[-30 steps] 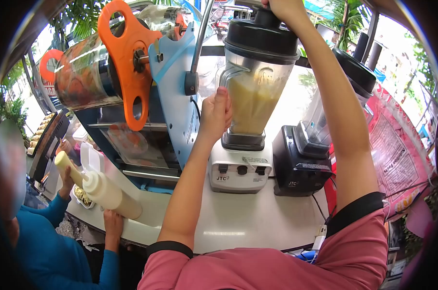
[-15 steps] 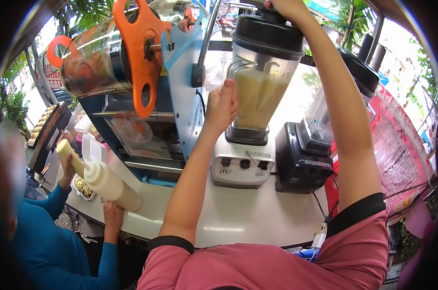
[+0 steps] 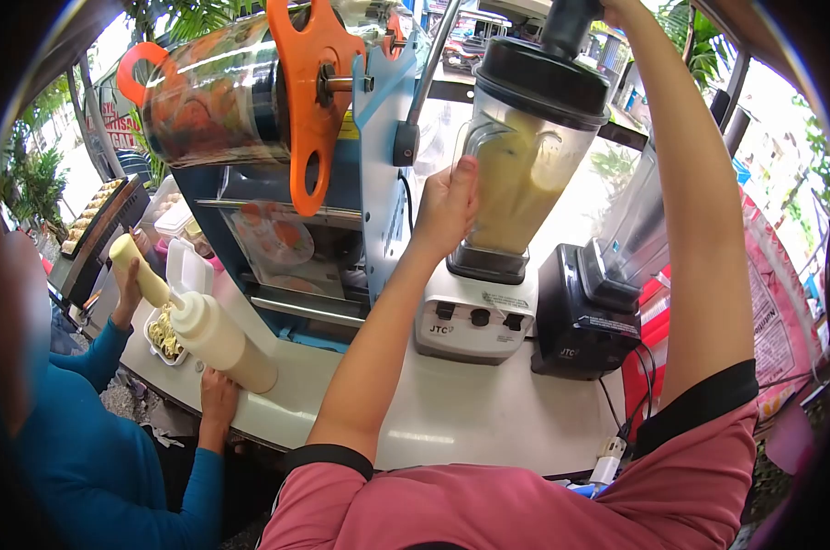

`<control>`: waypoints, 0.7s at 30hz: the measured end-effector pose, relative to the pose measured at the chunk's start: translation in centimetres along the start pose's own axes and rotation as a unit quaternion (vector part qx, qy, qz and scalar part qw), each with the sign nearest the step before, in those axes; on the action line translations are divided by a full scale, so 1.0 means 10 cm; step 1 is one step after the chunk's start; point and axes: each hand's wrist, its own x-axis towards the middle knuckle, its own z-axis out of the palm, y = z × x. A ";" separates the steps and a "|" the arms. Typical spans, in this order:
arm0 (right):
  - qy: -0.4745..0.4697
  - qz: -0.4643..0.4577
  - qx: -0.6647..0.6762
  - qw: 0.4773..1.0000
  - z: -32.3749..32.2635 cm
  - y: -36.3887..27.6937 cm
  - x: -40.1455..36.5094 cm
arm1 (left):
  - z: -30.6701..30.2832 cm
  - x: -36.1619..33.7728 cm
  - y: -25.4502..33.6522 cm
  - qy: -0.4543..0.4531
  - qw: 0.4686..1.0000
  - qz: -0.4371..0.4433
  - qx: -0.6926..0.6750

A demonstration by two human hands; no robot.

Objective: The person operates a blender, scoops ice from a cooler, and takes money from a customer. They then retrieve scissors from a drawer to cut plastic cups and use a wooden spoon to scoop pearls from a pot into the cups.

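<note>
My left hand (image 3: 447, 211) is closed round the handle of a clear blender jug (image 3: 525, 174), thumb pointing up. Pale yellow-green mixture fills much of the jug, which sits on a white JTC blender base (image 3: 477, 321). A black lid (image 3: 543, 82) covers the top. Through it stands a thick black tamper (image 3: 571, 26), tilted to the right. At the upper edge of the view, my right hand (image 3: 619, 11) grips the tamper's top; most of its fingers are cut off.
A second, black JTC blender (image 3: 587, 325) stands to the right. On the left is a blue cup-sealing machine (image 3: 387, 192) with a film roll (image 3: 218, 105). Beside it, a co-worker's hands (image 3: 218, 396) are near squeeze bottles (image 3: 227, 344) and a food box (image 3: 165, 335) on the counter (image 3: 433, 422).
The tamper has risen and tilted, showing more of its black shaft, and my right hand has moved up and right. The mixture has shifted. My left hand keeps its grip.
</note>
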 end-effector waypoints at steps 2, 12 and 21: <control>0.019 -0.050 -0.042 0.998 0.23 -0.19 -0.31 | 0.01 0.00 0.01 -0.002 1.000 0.003 0.000; -0.021 -0.135 0.028 0.990 0.41 0.00 -0.92 | 0.01 0.02 -0.02 0.002 1.000 0.002 0.004; -0.009 -0.123 -0.007 0.992 0.49 0.00 -0.93 | 0.01 0.03 -0.03 0.008 1.000 0.011 0.014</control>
